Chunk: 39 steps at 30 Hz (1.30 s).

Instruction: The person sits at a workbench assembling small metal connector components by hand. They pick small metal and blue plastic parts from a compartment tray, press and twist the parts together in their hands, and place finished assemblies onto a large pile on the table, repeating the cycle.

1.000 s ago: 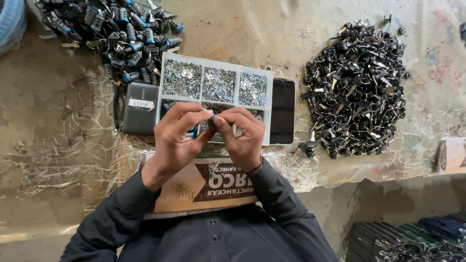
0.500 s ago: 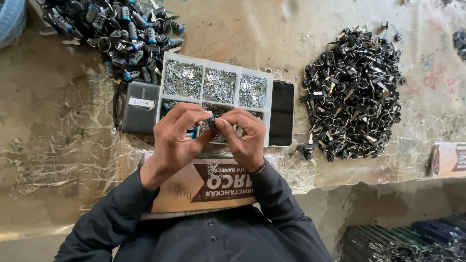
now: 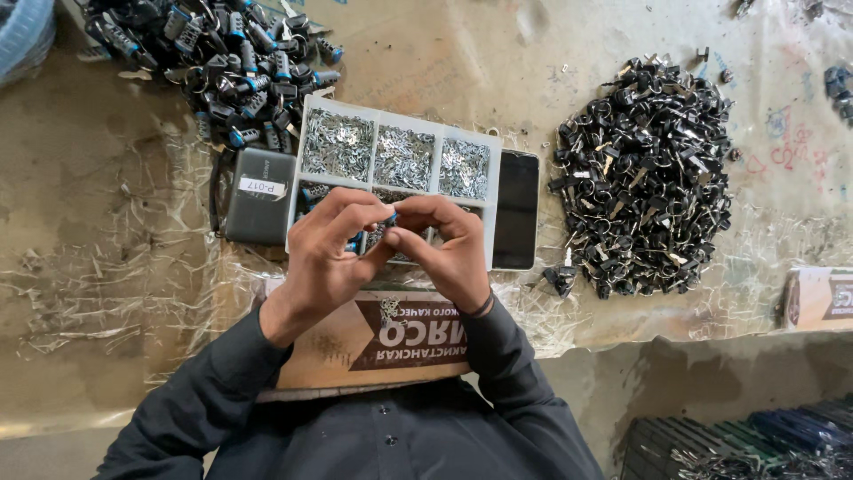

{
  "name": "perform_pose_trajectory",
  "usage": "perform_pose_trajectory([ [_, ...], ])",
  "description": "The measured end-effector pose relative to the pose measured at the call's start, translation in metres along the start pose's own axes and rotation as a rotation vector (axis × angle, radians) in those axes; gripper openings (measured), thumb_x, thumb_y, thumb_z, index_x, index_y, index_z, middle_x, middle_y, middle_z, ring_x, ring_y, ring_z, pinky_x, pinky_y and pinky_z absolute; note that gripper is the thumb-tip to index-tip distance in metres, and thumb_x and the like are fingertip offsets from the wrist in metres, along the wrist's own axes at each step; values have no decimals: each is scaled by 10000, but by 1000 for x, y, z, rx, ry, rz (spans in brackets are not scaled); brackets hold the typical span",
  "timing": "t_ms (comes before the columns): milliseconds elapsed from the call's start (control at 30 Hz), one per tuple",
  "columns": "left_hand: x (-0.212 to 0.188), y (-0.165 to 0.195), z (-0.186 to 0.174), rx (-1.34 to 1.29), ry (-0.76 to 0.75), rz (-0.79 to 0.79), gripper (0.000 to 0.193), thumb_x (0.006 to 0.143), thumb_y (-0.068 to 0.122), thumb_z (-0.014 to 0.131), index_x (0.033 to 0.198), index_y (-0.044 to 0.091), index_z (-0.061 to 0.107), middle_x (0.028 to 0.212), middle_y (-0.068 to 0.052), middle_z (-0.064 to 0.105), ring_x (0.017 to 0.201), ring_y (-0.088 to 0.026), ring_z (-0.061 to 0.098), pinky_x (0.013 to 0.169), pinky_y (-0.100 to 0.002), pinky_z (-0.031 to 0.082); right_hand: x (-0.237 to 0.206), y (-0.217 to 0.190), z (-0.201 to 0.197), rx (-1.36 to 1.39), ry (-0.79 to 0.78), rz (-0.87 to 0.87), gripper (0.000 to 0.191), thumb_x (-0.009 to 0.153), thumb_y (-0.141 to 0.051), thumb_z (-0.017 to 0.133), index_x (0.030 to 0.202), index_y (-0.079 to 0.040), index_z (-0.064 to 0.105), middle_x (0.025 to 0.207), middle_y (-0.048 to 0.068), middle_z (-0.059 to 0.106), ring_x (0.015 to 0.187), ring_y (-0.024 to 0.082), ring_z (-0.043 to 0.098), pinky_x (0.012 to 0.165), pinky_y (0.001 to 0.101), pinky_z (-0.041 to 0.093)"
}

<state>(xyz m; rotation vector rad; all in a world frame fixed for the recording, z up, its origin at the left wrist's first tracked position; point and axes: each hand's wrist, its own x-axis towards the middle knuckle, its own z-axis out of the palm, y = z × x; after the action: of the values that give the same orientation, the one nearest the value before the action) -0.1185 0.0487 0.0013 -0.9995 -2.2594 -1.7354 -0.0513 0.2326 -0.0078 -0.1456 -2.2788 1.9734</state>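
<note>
Pinching: left hand (image 3: 327, 258) and right hand (image 3: 449, 249) meet fingertip to fingertip over the near edge of the compartment tray (image 3: 311, 133), both closed on one small part (image 3: 387, 220).
Small part: dark with a blue tip, held between the thumbs and forefingers of both hands; most of it is hidden by the fingers, so its exact shape cannot be told.
Left hand grip: fingers curled and pressed together around the part from the left side.
Right hand grip: thumb and forefinger pressed on the same part from the right, other fingers folded beneath.
Compartment tray: white, shallow, divided; three far compartments hold small bright metal pieces, and the near row is largely covered by the hands.
Left of tray: dark grey box (image 3: 259, 196) with a white label, touching the tray's side.
Right of tray: black phone (image 3: 515, 209), screen dark, lying just beside the tray.
Far left pile: heap of black and blue parts (image 3: 213, 53), near the tray's far corner.
Right pile: large heap of black parts with metal tabs (image 3: 644, 173), well apart from the hands.
Stray piece: one black part (image 3: 562, 277) lies alone near the pile's near edge.
Under the wrists: brown cardboard sheet (image 3: 373, 342) with printing, resting at the bench edge.
Bench surface: worn tan covering (image 3: 115, 267) with crinkled clear film.
Sleeves: dark, reaching to both wrists.
</note>
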Motion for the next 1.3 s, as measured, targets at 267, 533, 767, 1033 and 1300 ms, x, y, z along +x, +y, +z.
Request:
perform_pose_trajectory([
  [267, 3, -2, -4, 6, -41, 60, 376, 862, 81, 838, 1213, 91, 702, 1123, -94, 699, 999, -271, 718, 824, -362, 590, 6, -13, -13, 256, -138, 156, 292, 917, -51, 780, 1169, -2, 640, 1037, 28, 718, 970, 73, 683, 865, 239, 552],
  [533, 5, 1, -6, -32, 17, -66, 364, 855, 37, 852, 1193, 54, 718, 1169, -102, 707, 1062, -267, 712, 899, -352, 588, 17, -27, 4, -920, 117, -360, 146, 871, -158, 816, 989, -94, 756, 957, 39, 635, 901, 237, 613, 783, 350, 510],
  [767, 5, 1, -7, -39, 5, -86, 378, 839, 52, 855, 1192, 78, 725, 1167, -88, 708, 1062, -259, 709, 899, -348, 586, 7, -37, 4, -859, 144, -320, 138, 945, -141, 763, 1079, -109, 762, 1009, 19, 659, 941, 220, 613, 815, 353, 518],
  [1033, 3, -3, -6, 5, -4, -45, 358, 862, 79, 850, 1196, 85, 723, 1182, -84, 708, 1088, -273, 708, 916, -359, 586, 14, -31, 14, -890, 60, -284, 142, 845, -108, 793, 983, -91, 760, 905, 44, 655, 849, 267, 600, 735, 381, 494],
  [1300, 3, -3, -6, 24, -2, -37, 378, 830, 76, 856, 1185, 90, 726, 1159, -79, 711, 1067, -279, 701, 910, -373, 575, 9, -38, 11, -803, 221, -330, 120, 885, -94, 824, 1001, -98, 793, 919, 29, 701, 818, 221, 628, 732, 338, 508],
])
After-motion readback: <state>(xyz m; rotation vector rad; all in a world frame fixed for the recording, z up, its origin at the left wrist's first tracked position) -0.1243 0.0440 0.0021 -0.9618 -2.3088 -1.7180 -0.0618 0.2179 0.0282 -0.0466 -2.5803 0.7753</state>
